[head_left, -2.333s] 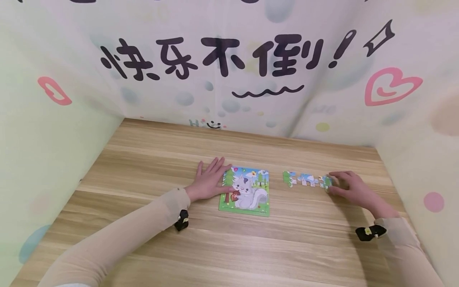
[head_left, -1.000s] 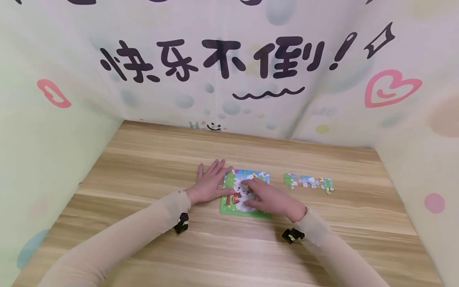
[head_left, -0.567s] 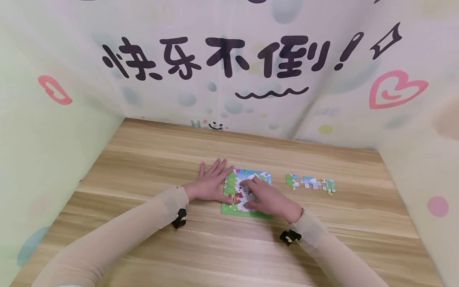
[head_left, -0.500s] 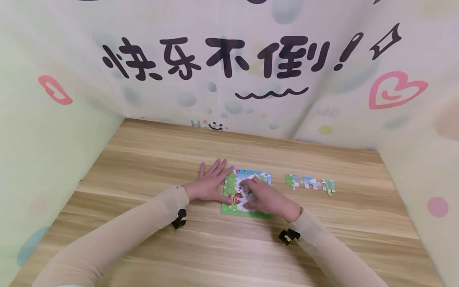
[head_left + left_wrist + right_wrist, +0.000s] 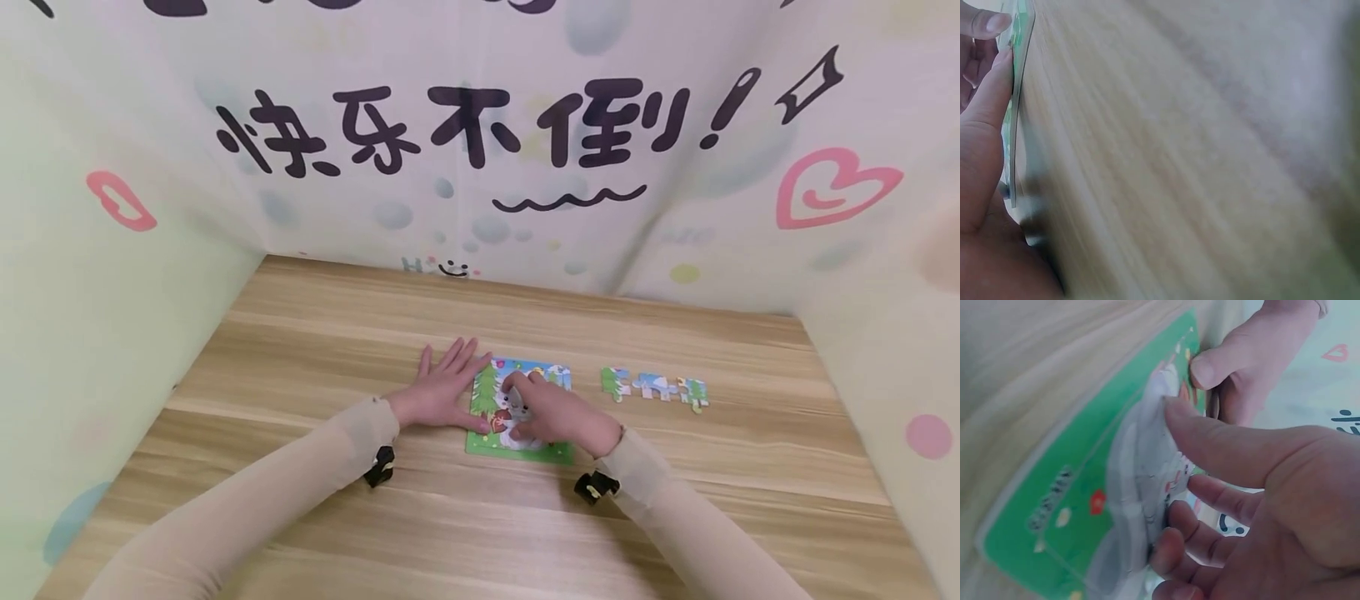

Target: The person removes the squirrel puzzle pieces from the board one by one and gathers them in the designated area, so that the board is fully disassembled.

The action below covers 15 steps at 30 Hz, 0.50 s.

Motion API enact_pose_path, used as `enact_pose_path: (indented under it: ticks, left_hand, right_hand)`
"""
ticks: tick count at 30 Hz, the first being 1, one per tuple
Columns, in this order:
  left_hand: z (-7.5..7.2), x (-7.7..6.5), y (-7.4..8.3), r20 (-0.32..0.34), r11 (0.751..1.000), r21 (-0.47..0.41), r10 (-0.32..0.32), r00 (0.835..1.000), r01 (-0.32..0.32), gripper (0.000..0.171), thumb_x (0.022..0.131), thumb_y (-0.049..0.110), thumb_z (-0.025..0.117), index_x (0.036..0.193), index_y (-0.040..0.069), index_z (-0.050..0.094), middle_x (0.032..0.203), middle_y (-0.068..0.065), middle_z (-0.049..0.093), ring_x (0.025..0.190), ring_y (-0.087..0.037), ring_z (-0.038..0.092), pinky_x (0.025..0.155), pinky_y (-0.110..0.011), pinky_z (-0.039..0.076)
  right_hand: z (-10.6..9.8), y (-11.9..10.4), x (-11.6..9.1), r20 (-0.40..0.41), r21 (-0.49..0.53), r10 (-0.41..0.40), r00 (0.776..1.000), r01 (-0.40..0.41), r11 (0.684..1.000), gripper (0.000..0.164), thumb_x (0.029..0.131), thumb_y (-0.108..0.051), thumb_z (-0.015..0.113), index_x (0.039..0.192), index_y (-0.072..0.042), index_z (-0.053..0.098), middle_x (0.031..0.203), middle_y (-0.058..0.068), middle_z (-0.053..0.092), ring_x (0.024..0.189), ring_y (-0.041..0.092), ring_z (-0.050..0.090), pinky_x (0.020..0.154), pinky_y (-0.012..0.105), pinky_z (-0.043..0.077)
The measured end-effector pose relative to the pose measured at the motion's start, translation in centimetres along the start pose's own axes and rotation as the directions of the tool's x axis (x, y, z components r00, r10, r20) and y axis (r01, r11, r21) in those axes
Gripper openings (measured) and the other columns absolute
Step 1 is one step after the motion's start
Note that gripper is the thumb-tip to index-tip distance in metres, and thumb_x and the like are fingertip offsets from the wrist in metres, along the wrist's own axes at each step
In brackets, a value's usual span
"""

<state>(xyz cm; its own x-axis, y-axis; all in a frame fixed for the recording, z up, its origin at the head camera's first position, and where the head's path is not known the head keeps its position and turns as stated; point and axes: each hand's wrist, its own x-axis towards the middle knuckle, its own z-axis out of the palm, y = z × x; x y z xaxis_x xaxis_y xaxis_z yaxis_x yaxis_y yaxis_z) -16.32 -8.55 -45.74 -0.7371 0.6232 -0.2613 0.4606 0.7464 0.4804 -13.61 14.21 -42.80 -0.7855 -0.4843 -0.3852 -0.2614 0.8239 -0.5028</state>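
Note:
A square jigsaw puzzle [image 5: 480, 446] with a grey squirrel and a green border lies flat in the middle of the table. My left hand [image 5: 438, 396] is spread at its left side, its thumb [image 5: 988, 94] resting along the board's edge and its other fingers splayed toward the back. Over the squirrel, my right hand [image 5: 562, 412] covers the puzzle's right half. In the right wrist view its thumb [image 5: 1197, 425] touches the squirrel's body while the bent fingers [image 5: 1185, 537] rest on the picture opposite, a gap between them. No piece shows lifted between thumb and fingers.
Three loose puzzle pieces lie in a row to the right of the board: a green tree piece [image 5: 615, 382], a blue-and-white one [image 5: 655, 387] and another tree piece [image 5: 693, 392]. The wood-grain table [image 5: 480, 533] meets a printed cloth wall [image 5: 360, 217] behind and cloth at both sides.
My right hand has left the rightmost loose piece and come left onto the squirrel picture, where it stays with small shifts. The left hand keeps its place at the board's side.

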Motion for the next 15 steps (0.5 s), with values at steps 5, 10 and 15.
enact_pose_path:
  ticks: [5, 10, 15]
  left_hand:
    - [0.0, 0.0, 0.0, -0.009, 1.0, -0.003, -0.002, 1.0, 0.002, 0.117, 0.085, 0.063, 0.077, 0.169, 0.014, 0.012, 0.174, -0.017, -0.008, 0.16, -0.036, -0.013, 0.118, -0.071, -0.017]
    - [0.2, 0.0, 0.0, -0.008, 1.0, -0.004, -0.005, 1.0, 0.005, 0.117, 0.084, 0.064, 0.077, 0.169, 0.015, 0.012, 0.174, -0.017, -0.008, 0.16, -0.035, -0.012, 0.118, -0.071, -0.016]
    - [0.1, 0.1, -0.1, -0.011, 1.0, -0.004, 0.001, 1.0, -0.001, 0.118, 0.084, 0.064, 0.078, 0.169, 0.014, 0.012, 0.174, -0.017, -0.008, 0.16, -0.037, -0.011, 0.118, -0.072, -0.016]
  right_hand:
    - [-0.3, -0.7, 0.1, 0.004, 0.015, 0.039, 0.999, -0.039, 0.999, 0.056, 0.091, -0.014, 0.082, 0.138, -0.013, 0.052, 0.122, 0.014, 0.058, 0.091, 0.023, 0.06, 0.076, 0.04, 0.055]
    - [-0.2, -1.2, 0.0, 0.016, 0.045, 0.047, 0.999, -0.048, 0.998, 0.055, 0.092, -0.013, 0.08, 0.139, -0.008, 0.051, 0.116, 0.011, 0.062, 0.091, 0.021, 0.061, 0.077, 0.039, 0.056]
    - [-0.2, -1.0, 0.1, 0.018, 0.078, 0.022, 1.0, -0.024, 0.997, 0.054, 0.092, -0.009, 0.08, 0.136, -0.007, 0.05, 0.108, 0.009, 0.06, 0.087, 0.022, 0.059, 0.073, 0.037, 0.056]
